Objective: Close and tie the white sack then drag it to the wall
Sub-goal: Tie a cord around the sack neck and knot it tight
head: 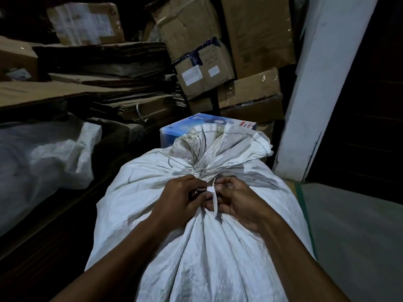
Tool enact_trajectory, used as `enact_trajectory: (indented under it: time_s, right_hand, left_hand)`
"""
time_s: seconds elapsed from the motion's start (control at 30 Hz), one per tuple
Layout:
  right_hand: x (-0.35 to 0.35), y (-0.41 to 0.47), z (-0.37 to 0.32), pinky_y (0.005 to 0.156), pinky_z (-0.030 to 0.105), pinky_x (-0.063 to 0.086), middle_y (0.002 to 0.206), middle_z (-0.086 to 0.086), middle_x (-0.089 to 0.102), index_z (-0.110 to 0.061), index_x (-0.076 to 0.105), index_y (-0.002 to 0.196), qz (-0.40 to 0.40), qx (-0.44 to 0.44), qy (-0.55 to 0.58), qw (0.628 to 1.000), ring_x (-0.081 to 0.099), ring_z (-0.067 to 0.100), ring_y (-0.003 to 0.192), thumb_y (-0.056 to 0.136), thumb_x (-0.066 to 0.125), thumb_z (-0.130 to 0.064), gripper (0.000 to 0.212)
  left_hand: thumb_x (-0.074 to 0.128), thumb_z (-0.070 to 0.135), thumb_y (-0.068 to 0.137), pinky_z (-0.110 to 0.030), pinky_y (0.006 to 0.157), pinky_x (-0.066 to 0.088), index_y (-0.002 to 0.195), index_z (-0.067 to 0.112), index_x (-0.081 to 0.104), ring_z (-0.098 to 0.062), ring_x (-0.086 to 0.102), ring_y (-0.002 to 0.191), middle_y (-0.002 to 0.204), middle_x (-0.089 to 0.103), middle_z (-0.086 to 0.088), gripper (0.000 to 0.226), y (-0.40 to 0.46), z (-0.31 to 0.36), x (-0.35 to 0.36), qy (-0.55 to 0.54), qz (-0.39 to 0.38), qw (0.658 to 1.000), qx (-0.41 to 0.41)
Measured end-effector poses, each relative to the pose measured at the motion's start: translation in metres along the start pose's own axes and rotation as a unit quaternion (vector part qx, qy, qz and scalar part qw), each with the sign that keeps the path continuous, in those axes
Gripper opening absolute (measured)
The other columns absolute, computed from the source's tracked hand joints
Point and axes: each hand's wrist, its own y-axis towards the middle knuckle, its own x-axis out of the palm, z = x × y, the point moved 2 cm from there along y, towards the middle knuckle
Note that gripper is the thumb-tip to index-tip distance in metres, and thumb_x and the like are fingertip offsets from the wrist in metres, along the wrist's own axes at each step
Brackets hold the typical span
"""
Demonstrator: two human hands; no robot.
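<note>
At far left we see a second pale sack [50, 158] slumped below stacked flattened cardboard [104, 83]. Our left hand [181, 199] comes next, its fingers [201, 190] curled and pinching the white strap [214, 200] at the gathered neck of the white sack [196, 247], which stands full in the middle foreground. The neck is bunched, its ruffled mouth fanning out above our hands. Our right hand [237, 201] meets the left at the strap, fingers curled onto it. Behind stands a blue box [174, 131], then cardboard boxes [250, 62], and a white wall [322, 94] at right.
</note>
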Motion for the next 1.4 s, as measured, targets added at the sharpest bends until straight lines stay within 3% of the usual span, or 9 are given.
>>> enact_trajectory:
  time_s: [0.2,0.3,0.43,0.53,0.7,0.83,0.93,1.07,1.4]
  right_hand:
    - [-0.008,-0.001,0.006,0.098,0.055,0.057,0.104,0.026,0.075,-0.002,0.066,0.099,0.064,-0.069,-0.09,0.991,0.073,0.044,0.098,0.096,0.066,0.004,0.006]
    - [-0.009,-0.002,0.007,0.087,0.058,0.062,0.091,0.016,0.079,-0.013,0.075,0.088,0.108,-0.146,-0.201,0.963,0.077,0.037,0.09,0.09,0.076,-0.005,0.008]
    - [-0.004,-0.007,0.002,0.073,0.044,0.064,0.078,-0.001,0.077,-0.023,0.072,0.082,0.138,-0.218,-0.37,0.893,0.076,0.015,0.075,0.09,0.076,-0.013,0.013]
    - [-0.012,-0.015,-0.011,0.064,0.029,0.06,0.07,0.002,0.074,-0.019,0.068,0.079,0.151,-0.216,-0.405,0.876,0.074,0.013,0.064,0.091,0.075,-0.008,0.018]
    - [-0.041,-0.031,-0.037,0.067,0.028,0.053,0.069,0.0,0.074,-0.019,0.069,0.078,0.098,-0.14,-0.519,0.838,0.07,0.009,0.063,0.092,0.074,-0.012,0.017]
    - [-0.025,-0.026,-0.034,0.077,0.022,0.042,0.093,-0.005,0.075,-0.023,0.076,0.096,0.103,-0.171,-0.62,0.759,0.066,0.011,0.087,0.089,0.074,-0.019,0.009]
    - [0.003,-0.017,-0.019,0.089,0.034,0.051,0.107,-0.006,0.069,-0.029,0.068,0.107,0.122,-0.226,-0.631,0.732,0.062,0.017,0.102,0.092,0.065,-0.034,0.017]
    - [0.018,-0.005,-0.008,0.073,0.037,0.054,0.097,-0.001,0.07,-0.026,0.062,0.099,0.164,-0.239,-0.642,0.71,0.067,0.024,0.091,0.097,0.056,-0.03,0.007]
    - [0.018,-0.002,-0.001,0.084,0.037,0.054,0.107,0.0,0.073,-0.022,0.068,0.106,0.14,-0.245,-0.621,0.731,0.068,0.023,0.102,0.083,0.05,-0.02,0.03]
  left_hand:
    - [0.077,0.031,0.092,-0.015,0.069,0.043,0.106,0.023,0.08,0.005,0.054,0.07,0.087,0.072,0.01,0.016,0.002,-0.001,0.003,-0.003,0.001,1.0,0.0]
    - [0.077,0.028,0.093,-0.008,0.071,0.039,0.107,0.022,0.079,0.014,0.054,0.073,0.089,0.071,0.012,0.016,0.002,-0.003,0.002,-0.006,0.002,1.0,0.001]
    - [0.078,0.027,0.093,-0.013,0.071,0.042,0.108,0.023,0.079,0.012,0.056,0.076,0.092,0.068,0.013,0.016,0.001,-0.005,0.003,-0.016,-0.003,1.0,-0.005]
    - [0.08,0.025,0.092,-0.013,0.078,0.045,0.105,0.025,0.081,0.004,0.063,0.086,0.107,0.065,0.01,0.014,0.003,-0.011,-0.001,-0.034,0.006,0.999,-0.02]
    - [0.078,0.035,0.092,-0.018,0.087,0.05,0.107,0.029,0.083,0.004,0.065,0.099,0.121,0.06,0.008,0.017,0.01,-0.018,-0.001,-0.031,-0.009,0.999,-0.03]
    - [0.074,0.043,0.091,-0.02,0.081,0.05,0.11,0.032,0.082,0.001,0.064,0.084,0.117,0.057,0.009,0.023,0.012,-0.018,0.003,-0.03,-0.022,0.998,-0.053]
    - [0.074,0.042,0.091,-0.016,0.08,0.047,0.114,0.033,0.081,0.002,0.062,0.085,0.116,0.055,0.008,0.026,0.012,-0.017,0.003,-0.03,-0.025,0.998,-0.052]
    - [0.074,0.038,0.091,-0.015,0.08,0.044,0.116,0.033,0.081,0.005,0.058,0.086,0.115,0.056,0.007,0.026,0.01,-0.019,0.002,-0.046,-0.024,0.997,-0.059]
    - [0.077,0.059,0.084,-0.022,0.082,0.054,0.114,0.034,0.077,-0.008,0.068,0.097,0.108,0.064,0.012,0.039,0.005,-0.003,-0.002,-0.08,0.004,0.992,-0.102]
